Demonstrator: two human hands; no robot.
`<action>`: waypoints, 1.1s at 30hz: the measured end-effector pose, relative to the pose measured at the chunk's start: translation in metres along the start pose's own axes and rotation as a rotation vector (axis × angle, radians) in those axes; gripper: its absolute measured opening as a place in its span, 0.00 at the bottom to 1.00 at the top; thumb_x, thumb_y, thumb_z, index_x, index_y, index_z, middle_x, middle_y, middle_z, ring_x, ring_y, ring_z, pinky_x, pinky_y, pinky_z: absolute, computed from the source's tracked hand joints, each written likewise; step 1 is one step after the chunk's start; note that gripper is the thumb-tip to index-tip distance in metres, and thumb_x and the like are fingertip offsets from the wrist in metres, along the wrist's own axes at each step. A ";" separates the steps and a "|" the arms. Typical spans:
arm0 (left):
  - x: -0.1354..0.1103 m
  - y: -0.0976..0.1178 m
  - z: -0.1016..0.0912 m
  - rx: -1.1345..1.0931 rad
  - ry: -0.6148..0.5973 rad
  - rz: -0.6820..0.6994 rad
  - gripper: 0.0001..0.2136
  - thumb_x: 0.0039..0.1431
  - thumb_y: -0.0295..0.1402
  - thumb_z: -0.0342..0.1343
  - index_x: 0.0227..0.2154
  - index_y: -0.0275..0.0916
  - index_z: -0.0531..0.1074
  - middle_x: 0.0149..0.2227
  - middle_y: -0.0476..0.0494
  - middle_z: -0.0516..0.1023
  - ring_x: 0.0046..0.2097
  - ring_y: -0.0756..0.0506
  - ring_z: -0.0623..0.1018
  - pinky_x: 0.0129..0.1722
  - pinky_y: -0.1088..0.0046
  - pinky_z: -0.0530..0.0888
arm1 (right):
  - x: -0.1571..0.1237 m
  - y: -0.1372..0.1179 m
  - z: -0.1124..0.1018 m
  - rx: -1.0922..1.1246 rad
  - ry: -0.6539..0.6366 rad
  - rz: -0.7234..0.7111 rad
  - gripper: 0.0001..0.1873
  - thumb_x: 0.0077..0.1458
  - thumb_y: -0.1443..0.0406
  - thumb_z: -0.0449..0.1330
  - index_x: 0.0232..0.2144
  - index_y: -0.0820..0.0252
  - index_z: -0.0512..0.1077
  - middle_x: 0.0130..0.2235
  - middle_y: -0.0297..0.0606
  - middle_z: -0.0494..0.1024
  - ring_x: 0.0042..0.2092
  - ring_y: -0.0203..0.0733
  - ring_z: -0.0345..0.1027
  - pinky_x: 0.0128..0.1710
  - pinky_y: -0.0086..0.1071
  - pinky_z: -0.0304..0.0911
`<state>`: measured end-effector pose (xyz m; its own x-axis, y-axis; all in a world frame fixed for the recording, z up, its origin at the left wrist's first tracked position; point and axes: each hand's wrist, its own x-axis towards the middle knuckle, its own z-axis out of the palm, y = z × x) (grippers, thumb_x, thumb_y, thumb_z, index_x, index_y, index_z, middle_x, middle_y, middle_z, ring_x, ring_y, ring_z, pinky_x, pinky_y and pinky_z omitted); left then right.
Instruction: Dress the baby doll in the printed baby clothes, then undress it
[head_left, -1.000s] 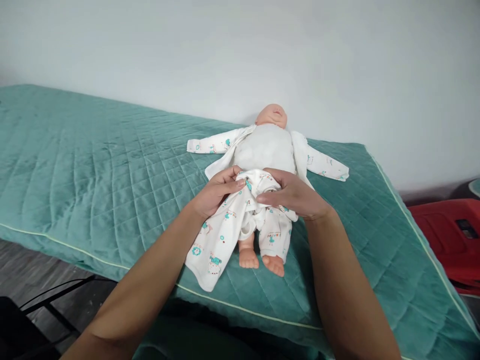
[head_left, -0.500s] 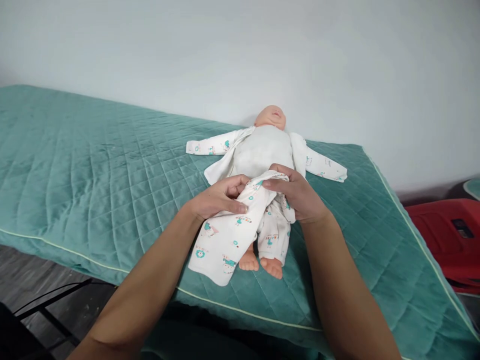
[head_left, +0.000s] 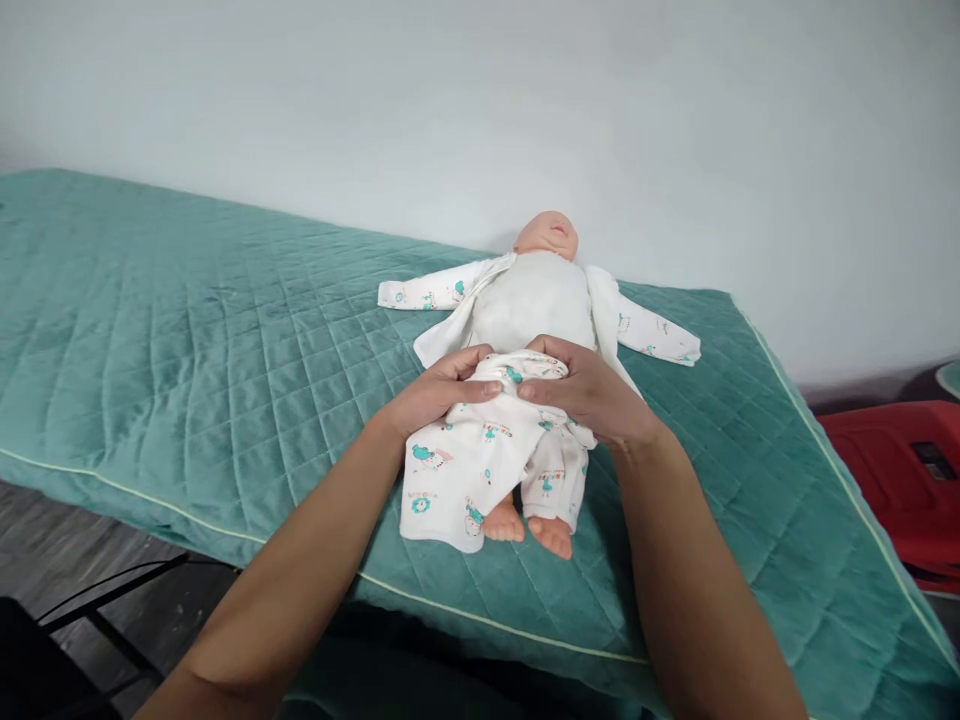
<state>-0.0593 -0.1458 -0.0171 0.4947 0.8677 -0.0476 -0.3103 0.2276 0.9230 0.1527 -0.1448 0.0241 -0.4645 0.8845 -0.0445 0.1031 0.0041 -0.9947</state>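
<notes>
A baby doll (head_left: pixel 534 300) lies on its back with its head toward the wall. Its white printed jacket (head_left: pixel 660 338) is spread apart at the front, with both sleeves stretched sideways. My left hand (head_left: pixel 442 385) and my right hand (head_left: pixel 589 390) pinch the bunched upper edge of a white baby garment (head_left: pixel 469 465), printed with teal animals, over the doll's lower body. Both thumbs press on top, close together. A wide part of this cloth hangs over the doll's leg on the left side. The other leg is in a printed trouser leg (head_left: pixel 559 480). Both bare feet (head_left: pixel 551 537) show.
A green quilted cover (head_left: pixel 247 350) with pale piping lies under the doll. Behind it rises a plain wall (head_left: pixel 375 110). Something red (head_left: pixel 885 470) stands beyond the right edge, and a dark metal frame (head_left: pixel 112 600) is at lower left.
My hands have come closer together, gathering the garment's upper edge into folds. The hanging part of the cloth has shifted right and its lower hem has risen slightly.
</notes>
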 end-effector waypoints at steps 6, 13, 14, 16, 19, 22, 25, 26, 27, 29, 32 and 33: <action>0.001 -0.006 -0.001 -0.044 0.058 0.039 0.17 0.49 0.39 0.71 0.37 0.36 0.73 0.30 0.51 0.74 0.30 0.52 0.74 0.30 0.78 0.71 | -0.003 -0.007 0.006 -0.176 -0.132 0.078 0.19 0.47 0.57 0.72 0.41 0.58 0.80 0.39 0.34 0.81 0.38 0.38 0.71 0.37 0.29 0.64; -0.001 0.003 -0.001 0.049 -0.053 -0.052 0.24 0.43 0.38 0.74 0.44 0.35 0.76 0.38 0.45 0.80 0.35 0.48 0.78 0.32 0.77 0.74 | 0.001 0.005 0.004 0.238 0.087 0.064 0.15 0.46 0.61 0.72 0.35 0.61 0.75 0.30 0.32 0.77 0.30 0.35 0.69 0.30 0.27 0.63; -0.001 0.005 -0.001 0.057 -0.075 -0.083 0.25 0.41 0.37 0.75 0.43 0.34 0.77 0.37 0.45 0.80 0.34 0.48 0.78 0.31 0.77 0.74 | 0.001 0.006 0.004 0.284 0.108 0.066 0.15 0.45 0.62 0.72 0.33 0.60 0.74 0.29 0.30 0.75 0.29 0.34 0.68 0.28 0.27 0.62; -0.002 0.008 0.000 0.077 -0.106 -0.153 0.24 0.38 0.35 0.76 0.39 0.33 0.78 0.34 0.46 0.81 0.32 0.49 0.77 0.29 0.77 0.73 | 0.002 0.006 0.005 0.336 0.126 0.057 0.14 0.45 0.63 0.72 0.31 0.59 0.71 0.26 0.28 0.72 0.27 0.33 0.65 0.27 0.26 0.60; -0.002 0.008 0.001 0.092 -0.105 -0.226 0.20 0.36 0.34 0.77 0.32 0.32 0.78 0.29 0.47 0.80 0.28 0.50 0.76 0.26 0.77 0.72 | 0.001 0.004 0.007 0.285 0.121 0.048 0.16 0.47 0.60 0.72 0.29 0.59 0.69 0.27 0.27 0.70 0.27 0.31 0.62 0.26 0.25 0.57; -0.001 0.001 0.000 0.006 -0.041 -0.172 0.21 0.36 0.36 0.77 0.32 0.31 0.78 0.29 0.45 0.80 0.28 0.49 0.77 0.28 0.76 0.74 | 0.001 0.002 0.009 0.158 0.109 0.042 0.17 0.49 0.56 0.71 0.29 0.59 0.68 0.27 0.28 0.69 0.28 0.31 0.61 0.27 0.25 0.57; 0.001 -0.006 0.000 -0.113 0.042 -0.070 0.23 0.36 0.39 0.77 0.34 0.32 0.78 0.29 0.46 0.81 0.28 0.49 0.78 0.28 0.75 0.75 | 0.000 -0.002 0.010 0.027 0.066 0.022 0.16 0.50 0.56 0.71 0.32 0.60 0.72 0.29 0.29 0.72 0.30 0.32 0.63 0.28 0.25 0.59; 0.001 -0.007 0.000 -0.132 0.061 -0.052 0.23 0.36 0.40 0.77 0.34 0.33 0.78 0.29 0.46 0.81 0.27 0.49 0.78 0.28 0.76 0.75 | -0.001 -0.003 0.009 -0.010 0.028 0.017 0.17 0.50 0.56 0.71 0.35 0.60 0.74 0.31 0.31 0.74 0.32 0.33 0.65 0.29 0.26 0.60; 0.001 -0.008 0.001 -0.139 0.072 -0.042 0.23 0.36 0.40 0.77 0.34 0.33 0.77 0.28 0.46 0.81 0.27 0.49 0.78 0.27 0.76 0.75 | -0.002 -0.005 0.009 -0.040 -0.026 0.013 0.18 0.50 0.56 0.71 0.38 0.60 0.75 0.33 0.32 0.76 0.33 0.35 0.67 0.30 0.26 0.62; 0.002 -0.008 0.001 -0.133 0.065 -0.032 0.22 0.38 0.40 0.76 0.34 0.33 0.78 0.28 0.46 0.81 0.27 0.49 0.78 0.28 0.76 0.75 | -0.004 -0.009 0.007 -0.094 -0.153 0.019 0.21 0.49 0.56 0.71 0.42 0.61 0.77 0.36 0.34 0.79 0.36 0.37 0.70 0.33 0.28 0.65; 0.002 -0.007 0.002 -0.109 0.018 -0.025 0.21 0.40 0.42 0.75 0.33 0.33 0.78 0.26 0.46 0.80 0.26 0.49 0.78 0.28 0.76 0.75 | -0.007 -0.012 0.003 -0.187 -0.267 0.045 0.21 0.46 0.58 0.73 0.42 0.60 0.79 0.38 0.34 0.81 0.37 0.39 0.72 0.36 0.29 0.67; 0.001 -0.007 0.002 -0.098 0.002 -0.027 0.21 0.40 0.43 0.75 0.33 0.33 0.79 0.26 0.45 0.80 0.26 0.48 0.78 0.28 0.76 0.75 | -0.007 -0.012 0.002 -0.214 -0.272 0.051 0.20 0.46 0.58 0.73 0.40 0.60 0.79 0.37 0.34 0.81 0.37 0.39 0.73 0.36 0.29 0.68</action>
<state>-0.0551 -0.1469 -0.0230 0.5022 0.8617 -0.0727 -0.3751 0.2928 0.8796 0.1527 -0.1523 0.0357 -0.6685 0.7294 -0.1453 0.3010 0.0867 -0.9497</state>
